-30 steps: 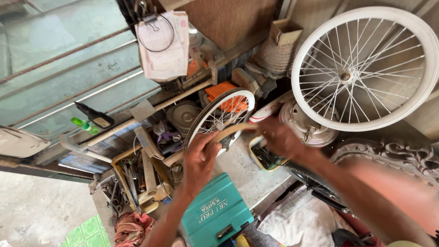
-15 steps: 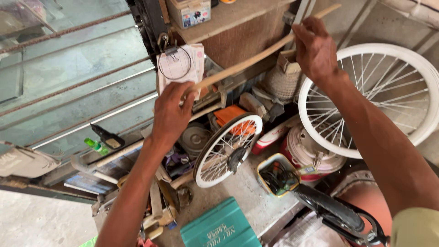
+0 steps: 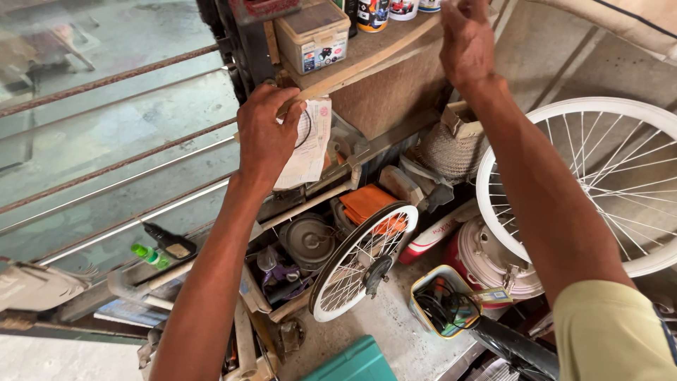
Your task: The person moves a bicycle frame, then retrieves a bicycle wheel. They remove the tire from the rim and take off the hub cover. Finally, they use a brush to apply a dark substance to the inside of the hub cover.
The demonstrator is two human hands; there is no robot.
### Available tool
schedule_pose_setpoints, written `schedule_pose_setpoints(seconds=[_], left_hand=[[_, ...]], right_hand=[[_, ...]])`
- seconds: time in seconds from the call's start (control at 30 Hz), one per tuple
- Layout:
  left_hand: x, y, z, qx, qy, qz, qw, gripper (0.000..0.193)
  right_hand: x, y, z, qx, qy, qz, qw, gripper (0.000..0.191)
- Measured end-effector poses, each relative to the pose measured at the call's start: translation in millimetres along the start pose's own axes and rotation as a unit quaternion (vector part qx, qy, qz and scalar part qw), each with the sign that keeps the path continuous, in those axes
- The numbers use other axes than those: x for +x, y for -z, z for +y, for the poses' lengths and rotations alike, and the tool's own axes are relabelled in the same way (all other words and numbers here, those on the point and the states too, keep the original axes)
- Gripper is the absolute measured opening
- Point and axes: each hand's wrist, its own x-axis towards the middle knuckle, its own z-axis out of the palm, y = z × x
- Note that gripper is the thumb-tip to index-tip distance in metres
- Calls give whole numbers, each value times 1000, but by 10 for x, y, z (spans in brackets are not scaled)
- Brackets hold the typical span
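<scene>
Both hands are holding a long wooden strip (image 3: pixel 367 62) up against the shelf (image 3: pixel 395 42). Left hand (image 3: pixel 266 134) is clenched on its lower end, just beside a hanging paper (image 3: pixel 310 148). Right hand (image 3: pixel 467 44) is grasping the upper end; small wheel (image 3: pixel 363 261) below the shelf.

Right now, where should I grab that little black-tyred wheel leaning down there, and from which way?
Probably take the small wheel by its upper rim, coming down from above. It stands tilted on edge with the top of the tyre free, while boxes and the white pot crowd its lower sides. Thin spokes make a poor hold.
</scene>
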Motion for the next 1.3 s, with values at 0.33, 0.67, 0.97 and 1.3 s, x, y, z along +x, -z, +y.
schedule_pose_setpoints(seconds=[0.33,0.67,0.97,1.3], left_hand=[[247,-344,-61,1,74,-15,997,13],[314,-646,-86,74,52,47,995,6],[290,-777,-164,125,51,48,990,4],[-110,-257,-331,131,16,23,991,18]], right_hand=[[-265,-197,-169,-7,-133,-205,970,49],[-386,28,-505,15,-140,-250,958,59],[-306,15,-684,10,-158,-280,947,59],[-193,84,-660,-10,-187,-304,934,64]])
